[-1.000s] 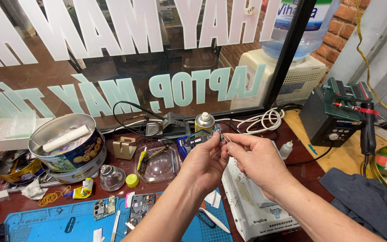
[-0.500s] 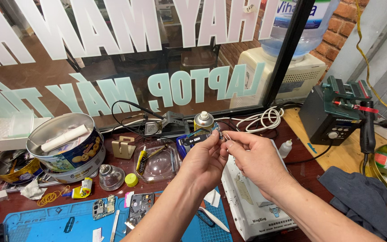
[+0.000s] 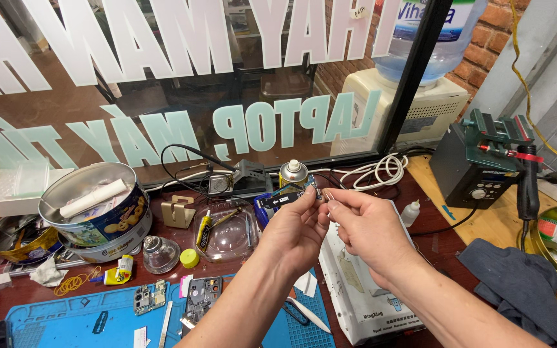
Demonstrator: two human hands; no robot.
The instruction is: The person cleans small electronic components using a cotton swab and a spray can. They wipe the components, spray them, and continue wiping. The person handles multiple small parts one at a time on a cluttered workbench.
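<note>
- The worktop point(image 3: 446, 248), dark red-brown, fills the lower half of the frame below a lettered shop window.
- A white heating plate unit point(image 3: 362, 290) lies low and right of centre, under the person's right forearm.
- A blue work mat point(image 3: 66, 322) covers the lower left, with a phone circuit board point(image 3: 202, 298) on it.
- A dark green soldering station point(image 3: 481, 161) stands at the right, a grey cloth point(image 3: 517, 283) below it.
- A round biscuit tin point(image 3: 98, 209) sits at the left, a white tube lying across its top.
- The left hand point(image 3: 294, 229) is at centre frame, its grip closed: thumb and forefinger pinch a small metal part point(image 3: 317, 188) at its upper edge.
- The right hand point(image 3: 372, 229) is just right of it, knuckles touching the left hand, its fingertips point(image 3: 331, 196) closed toward the same part; whether they clamp it cannot be told.
- The small metal part sits between both sets of fingertips, held above the worktop, just in front of a small spray can point(image 3: 293, 174).
</note>
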